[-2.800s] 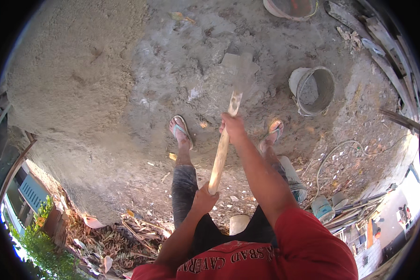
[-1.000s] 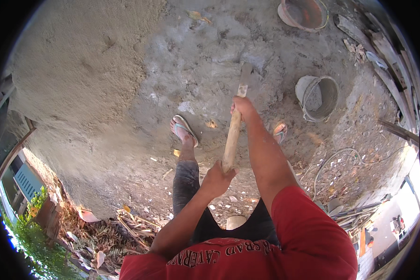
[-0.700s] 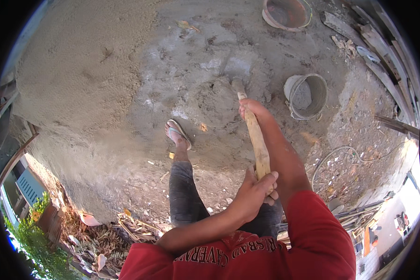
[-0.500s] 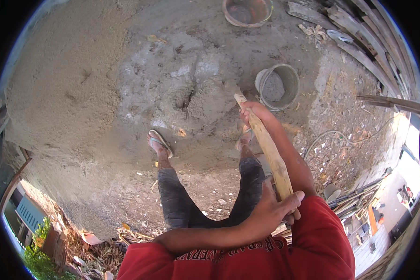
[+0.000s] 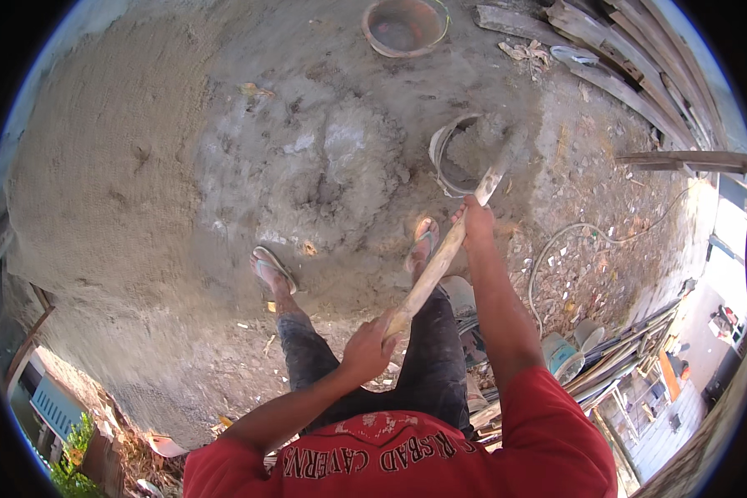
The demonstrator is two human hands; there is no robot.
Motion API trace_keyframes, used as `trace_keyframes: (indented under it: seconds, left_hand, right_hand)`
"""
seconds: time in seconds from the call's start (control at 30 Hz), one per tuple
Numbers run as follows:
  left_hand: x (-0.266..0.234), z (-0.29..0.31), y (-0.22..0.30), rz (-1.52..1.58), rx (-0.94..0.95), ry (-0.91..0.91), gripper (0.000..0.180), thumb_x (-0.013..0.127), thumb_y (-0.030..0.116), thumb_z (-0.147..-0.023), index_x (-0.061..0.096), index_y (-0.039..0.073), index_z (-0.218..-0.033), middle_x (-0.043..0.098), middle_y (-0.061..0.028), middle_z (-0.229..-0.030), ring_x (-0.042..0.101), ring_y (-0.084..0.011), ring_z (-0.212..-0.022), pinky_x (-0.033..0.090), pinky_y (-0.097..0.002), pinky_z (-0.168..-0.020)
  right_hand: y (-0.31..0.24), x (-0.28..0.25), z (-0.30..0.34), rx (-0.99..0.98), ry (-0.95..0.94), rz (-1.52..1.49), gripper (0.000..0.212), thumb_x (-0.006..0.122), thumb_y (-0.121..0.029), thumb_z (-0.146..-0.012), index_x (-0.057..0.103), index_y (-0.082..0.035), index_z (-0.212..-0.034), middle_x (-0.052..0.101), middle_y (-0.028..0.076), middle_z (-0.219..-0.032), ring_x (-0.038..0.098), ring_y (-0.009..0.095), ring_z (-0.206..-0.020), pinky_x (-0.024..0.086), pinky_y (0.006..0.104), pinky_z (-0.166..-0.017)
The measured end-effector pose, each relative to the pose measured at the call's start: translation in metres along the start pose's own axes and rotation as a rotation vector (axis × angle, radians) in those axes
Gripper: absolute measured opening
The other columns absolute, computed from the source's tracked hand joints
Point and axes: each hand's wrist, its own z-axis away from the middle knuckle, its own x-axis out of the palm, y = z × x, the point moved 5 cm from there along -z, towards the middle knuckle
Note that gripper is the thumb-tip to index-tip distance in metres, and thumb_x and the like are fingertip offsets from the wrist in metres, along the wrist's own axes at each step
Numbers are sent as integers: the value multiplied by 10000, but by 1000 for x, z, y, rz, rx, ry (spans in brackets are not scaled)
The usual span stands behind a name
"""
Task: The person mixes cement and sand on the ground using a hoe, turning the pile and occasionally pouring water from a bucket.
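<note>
My right hand [image 5: 476,224] is closed round the upper part of a long pale wooden tool handle [image 5: 440,274]. My left hand [image 5: 367,350] grips its near end, by my left thigh. The handle slants away to the right, over the near rim of a grey bucket [image 5: 441,149]. Its far end is blurred, and a lump of wet grey mortar [image 5: 491,133] sits there over the bucket's right side. What kind of tool head it has, I cannot tell. Left of the bucket spreads a heap of wet mortar [image 5: 365,162] with a hollow in it.
A second round bucket [image 5: 405,29] stands farther off. Old boards [image 5: 622,50] lie at the far right, and a thin hose [image 5: 548,249] curves over the rubble. My sandalled feet [image 5: 272,270] stand apart at the heap's near edge. Bamboo poles [image 5: 631,357] lie at lower right.
The tool's far end has swung right from the mortar heap to over the bucket, bringing mortar. My left hand has moved left and forward with the near end. The view has shifted slightly.
</note>
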Motion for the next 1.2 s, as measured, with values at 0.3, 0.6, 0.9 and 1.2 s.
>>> trace_keyframes:
  seconds: [0.3,0.6,0.9,1.2]
  left_hand:
    - [2,-123,-100,-486,22,23,457,653,257,-841,547,81,-1248,657,-121,-1139,595,-316,-1070,442,-488,-884]
    - [-15,100,-111,79,-296,-70,394,679,298,-817,548,-7,-1029,644,-281,-830,642,-460,-823,511,-524,-735]
    - [-21,100,-194,309,-612,237,337,662,247,-817,561,-40,-962,628,-310,-783,638,-477,-825,515,-519,-699]
    - [-12,11,-220,652,-459,487,302,675,202,-811,572,-4,-1007,649,-190,-743,676,-310,-695,520,-413,-662]
  right_hand:
    - [16,24,-32,-225,143,-151,141,616,-88,-858,497,-49,-923,495,57,-729,518,183,-588,468,352,-519]
    - [147,75,130,158,-167,-3,133,627,-117,-863,520,-76,-931,484,24,-692,489,151,-543,443,331,-479]
    - [341,228,92,333,-412,476,131,641,-152,-844,551,-71,-795,523,29,-671,524,154,-534,477,335,-477]
    - [233,336,85,-102,-498,733,176,620,-169,-863,528,-32,-801,528,38,-647,538,145,-492,481,313,-426]
